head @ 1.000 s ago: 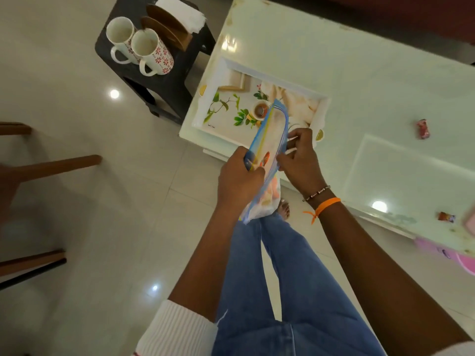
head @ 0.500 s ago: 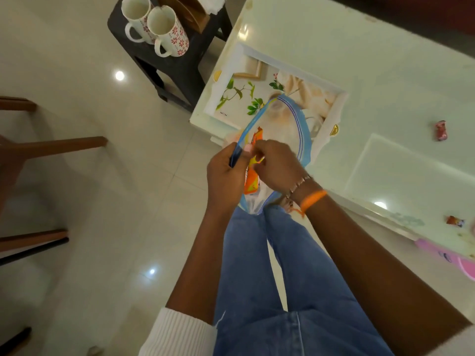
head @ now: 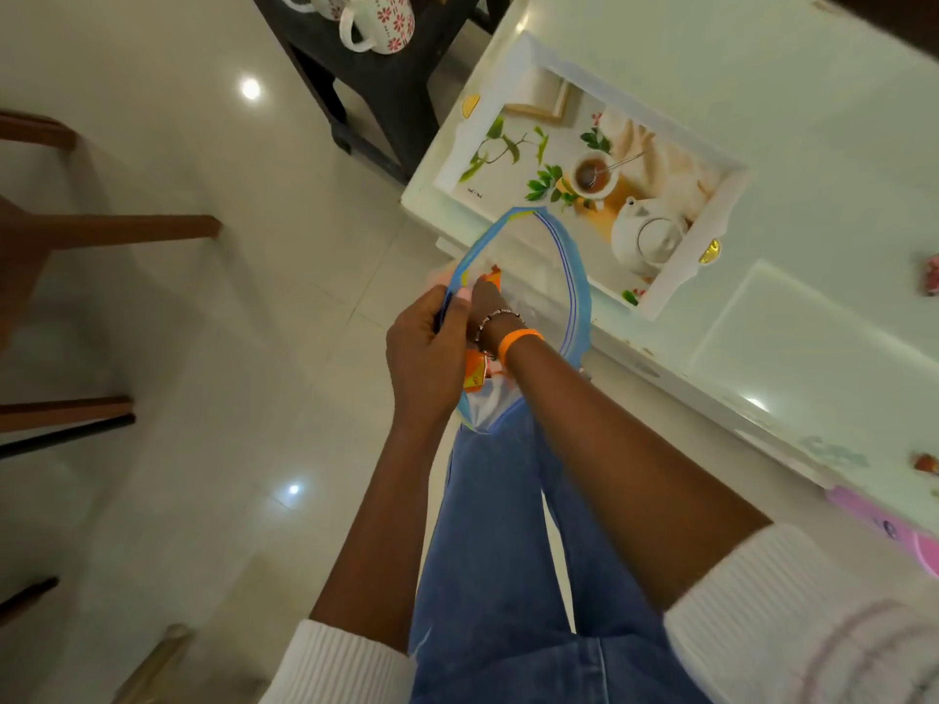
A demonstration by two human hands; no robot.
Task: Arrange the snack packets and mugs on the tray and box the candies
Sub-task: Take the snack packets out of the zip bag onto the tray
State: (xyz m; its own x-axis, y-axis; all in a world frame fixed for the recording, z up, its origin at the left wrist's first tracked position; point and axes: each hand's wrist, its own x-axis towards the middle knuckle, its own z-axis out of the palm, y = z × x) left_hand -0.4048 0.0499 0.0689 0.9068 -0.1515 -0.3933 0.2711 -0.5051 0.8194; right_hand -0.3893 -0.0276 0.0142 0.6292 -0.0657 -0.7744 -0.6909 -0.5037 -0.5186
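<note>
Holding zip bag point(head: 569, 276) mouth open with left hand point(head: 427, 348), so right hand point(head: 482, 304) inside can grasp orange snack packet point(head: 495, 276)

White table point(head: 711, 53): printed tray point(head: 681, 292), candies point(head: 932, 276). Dark stool point(head: 406, 78): mugs point(head: 378, 20).

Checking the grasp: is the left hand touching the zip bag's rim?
Touching. The head view shows the left hand pinching the blue rim of the zip bag between thumb and fingers, holding its mouth open while the right hand reaches inside.

Tray point(head: 683, 289) bed looks bare — bag point(head: 576, 297) overlaps its near rim.
</note>
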